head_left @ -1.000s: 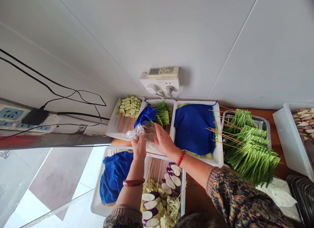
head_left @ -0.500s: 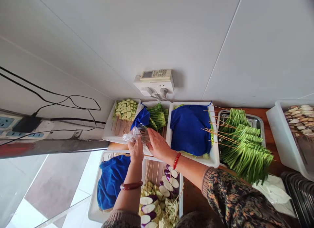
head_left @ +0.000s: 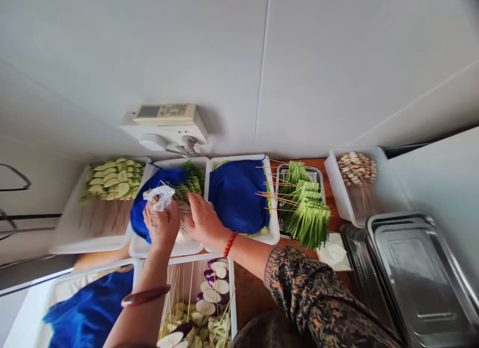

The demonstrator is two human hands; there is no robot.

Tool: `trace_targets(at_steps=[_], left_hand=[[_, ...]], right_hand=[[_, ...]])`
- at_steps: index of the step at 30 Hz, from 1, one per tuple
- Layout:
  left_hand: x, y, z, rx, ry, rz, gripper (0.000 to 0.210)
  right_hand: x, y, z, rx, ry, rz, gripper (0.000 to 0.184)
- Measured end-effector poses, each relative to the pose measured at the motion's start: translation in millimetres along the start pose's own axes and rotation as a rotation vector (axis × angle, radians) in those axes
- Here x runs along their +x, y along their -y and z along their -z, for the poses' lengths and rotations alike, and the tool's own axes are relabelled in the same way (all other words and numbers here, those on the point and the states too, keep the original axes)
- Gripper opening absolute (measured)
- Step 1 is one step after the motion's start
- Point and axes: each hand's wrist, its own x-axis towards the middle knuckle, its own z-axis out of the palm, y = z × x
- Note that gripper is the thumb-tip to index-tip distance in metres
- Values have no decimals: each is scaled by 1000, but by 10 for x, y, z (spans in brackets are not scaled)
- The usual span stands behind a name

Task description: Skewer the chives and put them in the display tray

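My left hand (head_left: 161,225) is closed round the gathered end of a clear plastic bag (head_left: 164,195). Thin stick ends seem to poke out at that end; the rest of the contents is hidden by the hands. My right hand (head_left: 205,218) curves against the other side of the bag, thumb and fingers about it. Both hands are over a white tray (head_left: 142,248) that holds skewered green vegetables (head_left: 192,180) and a blue cloth (head_left: 149,188) partly covering them.
Left stands a tray of skewered sliced green vegetables (head_left: 112,178). A second blue cloth (head_left: 239,195) covers the tray to the right. Beyond are skewered green stalks (head_left: 307,208), mushroom skewers (head_left: 357,168) and metal trays (head_left: 422,273). Eggplant skewers (head_left: 211,295) lie nearer; a remote (head_left: 166,113) sits above.
The view has swung right, so the trays sit further left and the metal trays show. Both hands still have the bag, its gathered end now turned more upward.
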Motion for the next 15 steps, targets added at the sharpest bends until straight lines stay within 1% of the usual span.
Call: trace_targets(at_steps=[2, 4, 6, 8, 10, 12, 14, 15], left_hand=[[66, -78, -177, 91, 16, -50, 61], [90, -181, -309, 127, 33, -53, 64], [98, -266, -390, 155, 38, -49, 65], [120, -297, -424, 189, 52, -45, 66], [164, -270, -409, 212, 108, -10, 68], [205, -211, -334, 219, 178, 19, 71], [193, -150, -194, 209, 204, 7, 76], [151, -126, -104, 199, 191, -9, 77]], right_hand=[[-147, -65, 166, 14, -62, -9, 63], [-384, -107, 323, 53, -93, -2, 60], [-668, -136, 466, 87, -97, -6, 57], [-957, -165, 602, 101, -99, -29, 53], [-1225, -206, 749, 110, -102, -57, 49], [-1466, -262, 931, 123, -107, -92, 44], [-1682, -343, 1164, 138, -118, -150, 38], [-1781, -394, 1303, 149, -136, -189, 36]])
